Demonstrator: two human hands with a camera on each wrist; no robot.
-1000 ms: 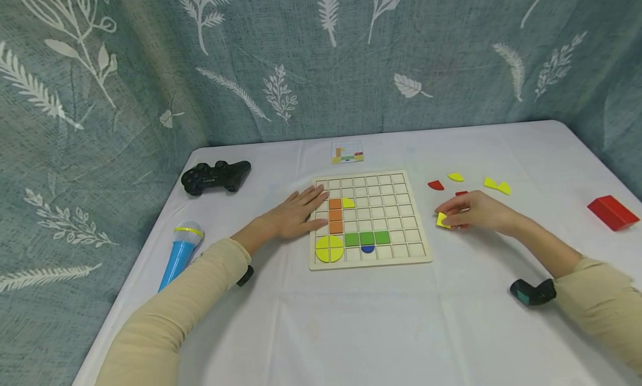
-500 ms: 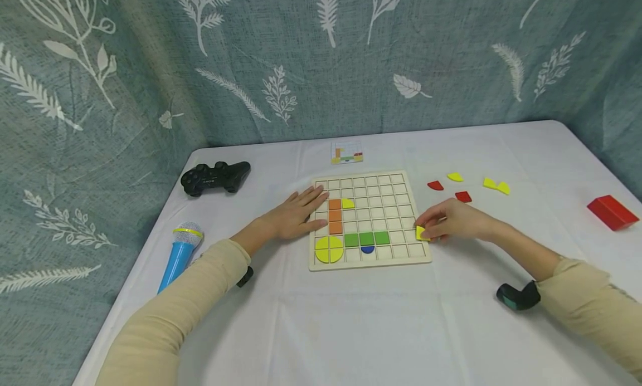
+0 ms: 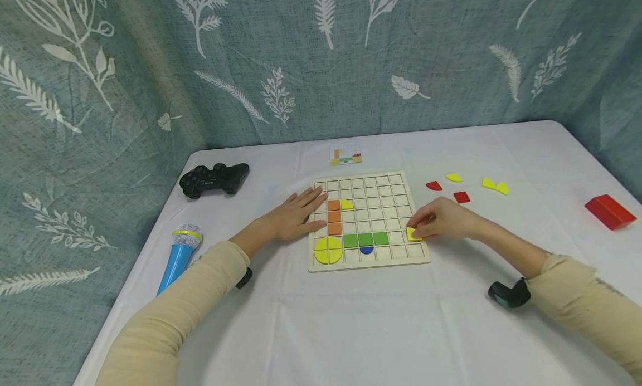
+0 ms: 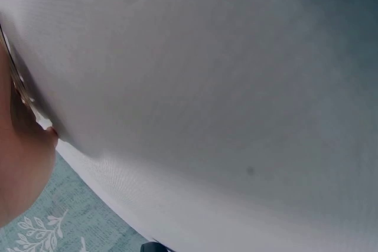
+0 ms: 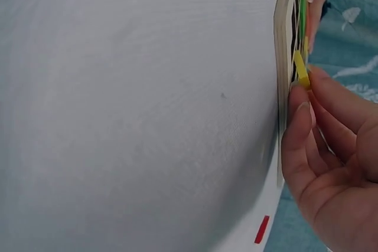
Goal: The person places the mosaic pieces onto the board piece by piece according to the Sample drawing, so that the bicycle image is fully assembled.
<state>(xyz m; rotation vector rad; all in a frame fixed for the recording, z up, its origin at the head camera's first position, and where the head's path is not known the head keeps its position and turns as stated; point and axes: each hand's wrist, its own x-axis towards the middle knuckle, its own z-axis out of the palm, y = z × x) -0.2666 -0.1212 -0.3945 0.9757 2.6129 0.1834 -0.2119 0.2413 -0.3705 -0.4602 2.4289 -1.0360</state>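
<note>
A wooden grid board [image 3: 368,266] lies on the white table. My left hand [image 3: 293,215] rests flat across its left edge, fingers spread. At the board's right side my right hand [image 3: 441,219] pinches a yellow square tile [image 3: 413,234] between thumb and fingers; in the right wrist view the yellow tile [image 5: 302,70] tilts over the grid. Orange squares [image 3: 334,217], a yellow quarter piece [image 3: 346,204], green squares [image 3: 366,239], a blue half-round piece [image 3: 366,250] and a yellow circle of quarter pieces [image 3: 328,250] sit on the board.
Right of the board lie a red quarter piece [image 3: 434,186], a red square [image 3: 461,197] and yellow quarter pieces [image 3: 453,177]. A pattern card [image 3: 345,154] lies behind. A game controller [image 3: 214,180] and blue microphone [image 3: 178,258] are left, a red block [image 3: 609,212] far right.
My right hand has carried the yellow square tile leftward from the table to over the board's right columns, uncovering the red square. The left hand has stayed in place.
</note>
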